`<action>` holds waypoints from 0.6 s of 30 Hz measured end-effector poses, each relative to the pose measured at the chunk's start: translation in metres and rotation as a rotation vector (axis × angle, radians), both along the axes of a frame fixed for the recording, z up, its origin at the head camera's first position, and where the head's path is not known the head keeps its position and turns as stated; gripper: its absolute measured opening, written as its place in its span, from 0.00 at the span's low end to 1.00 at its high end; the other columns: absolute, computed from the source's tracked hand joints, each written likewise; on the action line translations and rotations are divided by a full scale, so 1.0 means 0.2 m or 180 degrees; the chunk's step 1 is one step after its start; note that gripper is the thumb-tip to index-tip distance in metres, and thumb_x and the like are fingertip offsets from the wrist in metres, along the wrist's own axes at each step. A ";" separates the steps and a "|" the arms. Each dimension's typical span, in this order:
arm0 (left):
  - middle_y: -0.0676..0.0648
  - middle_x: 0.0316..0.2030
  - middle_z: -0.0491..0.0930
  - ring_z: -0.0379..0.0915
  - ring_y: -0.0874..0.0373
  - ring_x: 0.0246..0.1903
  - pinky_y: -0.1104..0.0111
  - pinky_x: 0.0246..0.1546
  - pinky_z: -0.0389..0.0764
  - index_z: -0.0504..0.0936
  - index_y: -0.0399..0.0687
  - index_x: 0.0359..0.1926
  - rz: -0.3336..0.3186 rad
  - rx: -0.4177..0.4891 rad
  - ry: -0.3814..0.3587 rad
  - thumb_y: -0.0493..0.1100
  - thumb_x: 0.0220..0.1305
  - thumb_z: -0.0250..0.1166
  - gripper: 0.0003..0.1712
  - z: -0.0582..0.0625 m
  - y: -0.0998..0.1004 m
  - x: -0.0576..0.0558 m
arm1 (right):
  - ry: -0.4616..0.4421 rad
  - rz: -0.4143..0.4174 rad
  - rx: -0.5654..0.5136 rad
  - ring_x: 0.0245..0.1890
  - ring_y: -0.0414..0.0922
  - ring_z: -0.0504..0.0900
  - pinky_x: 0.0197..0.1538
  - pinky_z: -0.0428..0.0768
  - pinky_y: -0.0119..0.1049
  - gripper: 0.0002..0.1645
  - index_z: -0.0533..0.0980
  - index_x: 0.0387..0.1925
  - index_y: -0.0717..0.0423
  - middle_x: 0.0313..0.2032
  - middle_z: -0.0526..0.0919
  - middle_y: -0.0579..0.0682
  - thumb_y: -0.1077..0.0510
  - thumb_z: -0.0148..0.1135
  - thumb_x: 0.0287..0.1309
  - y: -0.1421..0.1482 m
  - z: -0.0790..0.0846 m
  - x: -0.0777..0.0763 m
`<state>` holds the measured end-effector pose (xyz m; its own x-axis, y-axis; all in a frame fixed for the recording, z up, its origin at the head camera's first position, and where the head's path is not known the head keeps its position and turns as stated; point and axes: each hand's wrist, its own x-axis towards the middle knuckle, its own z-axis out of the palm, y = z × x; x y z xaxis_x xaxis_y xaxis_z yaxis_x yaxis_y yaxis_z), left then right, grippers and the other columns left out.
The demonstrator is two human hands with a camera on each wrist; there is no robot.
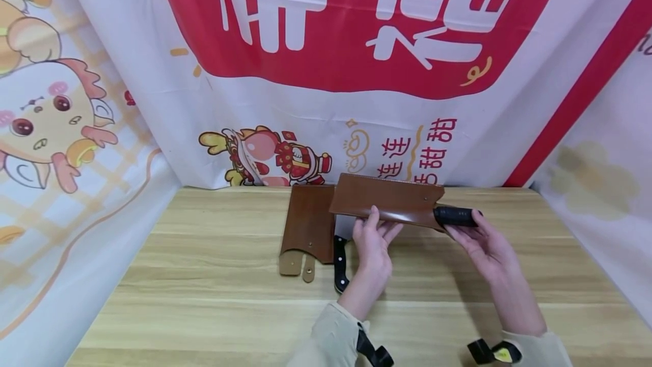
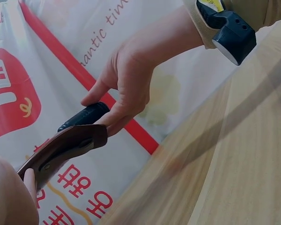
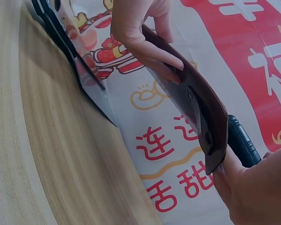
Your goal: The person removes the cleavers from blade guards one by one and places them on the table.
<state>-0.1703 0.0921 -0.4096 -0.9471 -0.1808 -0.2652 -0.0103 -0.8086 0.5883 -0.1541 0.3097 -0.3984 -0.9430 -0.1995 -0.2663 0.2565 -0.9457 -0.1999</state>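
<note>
A brown leather knife sheath point(image 1: 382, 200) is held up over the table, and a knife's black handle point(image 1: 455, 216) sticks out of its right end. The blade is hidden inside. My left hand point(image 1: 374, 248) pinches the sheath's lower edge, with fingers on both faces in the right wrist view. At the other end, my right hand point(image 1: 491, 251) holds the handle, thumb at its butt and fingers underneath by the sheath mouth. A strap with a snap point(image 3: 190, 96) shows on the sheath's underside.
Left of my hands, a second brown sheath point(image 1: 308, 220) lies on the wooden table point(image 1: 214, 276), its tabs toward me. Beside it lies another knife with a black riveted handle point(image 1: 340, 265), its blade partly covered. A printed cloth point(image 1: 336, 84) hangs behind the table.
</note>
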 end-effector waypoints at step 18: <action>0.34 0.49 0.82 0.86 0.40 0.43 0.53 0.44 0.88 0.71 0.34 0.58 0.0052 -0.0078 0.0023 0.42 0.79 0.57 0.16 0.00 -0.01 -0.01 | -0.0170 -0.0165 0.0035 0.47 0.68 0.84 0.69 0.67 0.53 0.17 0.63 0.59 0.63 0.44 0.80 0.75 0.69 0.53 0.74 -0.01 0.04 0.02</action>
